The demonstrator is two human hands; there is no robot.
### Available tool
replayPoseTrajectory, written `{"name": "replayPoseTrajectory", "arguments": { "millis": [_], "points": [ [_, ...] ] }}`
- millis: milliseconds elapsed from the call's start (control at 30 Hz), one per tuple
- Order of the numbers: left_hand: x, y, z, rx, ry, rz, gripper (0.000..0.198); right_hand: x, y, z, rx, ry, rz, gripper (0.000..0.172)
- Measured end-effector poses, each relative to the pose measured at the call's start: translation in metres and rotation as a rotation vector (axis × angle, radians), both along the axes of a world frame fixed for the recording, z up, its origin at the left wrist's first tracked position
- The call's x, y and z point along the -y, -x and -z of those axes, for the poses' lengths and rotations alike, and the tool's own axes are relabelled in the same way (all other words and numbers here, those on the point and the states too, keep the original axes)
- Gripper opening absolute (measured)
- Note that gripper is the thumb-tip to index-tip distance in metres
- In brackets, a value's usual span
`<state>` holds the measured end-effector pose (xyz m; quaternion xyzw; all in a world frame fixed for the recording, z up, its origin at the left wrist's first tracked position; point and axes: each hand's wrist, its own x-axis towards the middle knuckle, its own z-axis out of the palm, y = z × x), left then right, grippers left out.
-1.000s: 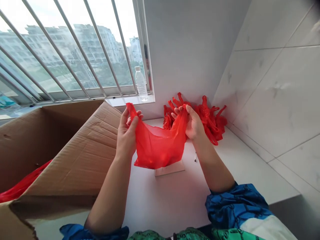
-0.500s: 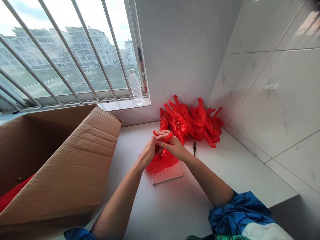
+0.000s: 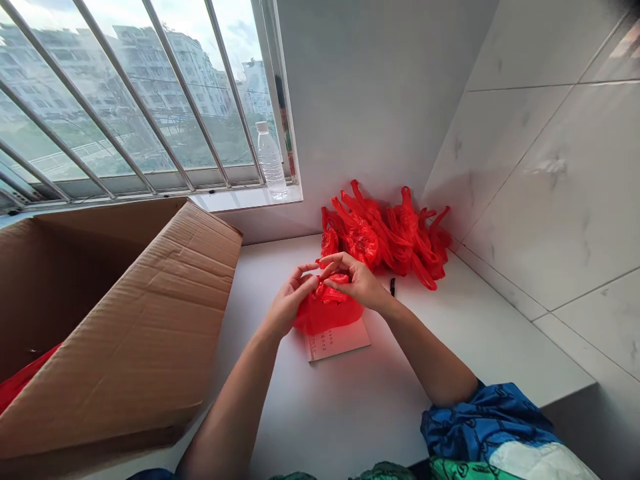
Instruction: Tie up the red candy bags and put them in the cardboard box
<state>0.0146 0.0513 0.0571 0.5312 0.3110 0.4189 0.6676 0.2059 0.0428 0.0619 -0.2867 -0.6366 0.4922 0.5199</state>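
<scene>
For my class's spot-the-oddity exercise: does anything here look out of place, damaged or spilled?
Only slightly: the cardboard box is creased across its slanting panel, so it looks worn. No spill shows around the red bag.

The blue sleeve (image 3: 480, 417) is loose and dark-patterned

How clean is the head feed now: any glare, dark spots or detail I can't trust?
Head view throughout: daylight glares through the metal-barred window; the glossy marbled wall tiles show glare; the open brown cardboard box is dark inside; fine folds in the translucent red plastic bag are hard to separate.
</scene>
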Motion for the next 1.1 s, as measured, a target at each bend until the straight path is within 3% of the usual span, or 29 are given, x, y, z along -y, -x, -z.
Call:
{"name": "replayPoseTrajectory", "arguments": {
  "millis": [133,233,300,433,533,633,733,800,967,1033,1100],
  "points": [
    [0.003,-0.002,0.001,-0.270,-0.317,-0.078,0.041,0.008,0.002,-0.002,0.163,-0.205,0.193,0.019],
    [0.007,-0.003,-0.001,-0.361,-0.428,-0.184,0.032,0.014,0.004,-0.002,0.292,-0.416,0.287,0.004],
    [0.011,-0.004,-0.005,-0.316,-0.389,-0.158,0.034,0.017,0.004,-0.001,0.342,-0.526,0.314,0.001],
    [0.016,-0.005,-0.012,-0.051,-0.090,-0.035,0.040,0.024,0.000,0.003,0.390,-0.649,0.400,0.005],
    [0.008,-0.003,-0.006,0.076,0.028,-0.184,0.039,0.037,-0.009,0.011,0.419,-0.706,0.461,0.004],
    [-0.010,0.005,0.011,0.090,0.016,-0.434,0.039,0.059,-0.025,0.025,0.377,-0.620,0.422,0.005],
    [-0.031,0.013,0.030,0.112,-0.012,-0.643,0.039,0.083,-0.044,0.045,0.340,-0.368,0.361,0.005],
    [-0.039,0.015,0.041,0.107,-0.022,-0.714,0.039,0.093,-0.055,0.057,0.315,-0.198,0.340,0.008],
    [-0.031,0.027,0.051,-0.106,-0.173,-0.673,0.068,0.095,-0.078,0.075,0.281,0.113,0.246,0.025],
    [-0.018,0.039,0.051,-0.341,-0.260,-0.638,0.071,0.088,-0.084,0.077,0.392,0.075,0.321,0.039],
    [-0.004,0.048,0.050,-0.650,-0.401,-0.595,0.065,0.078,-0.083,0.077,0.593,-0.074,0.389,0.057]
  ]
}}
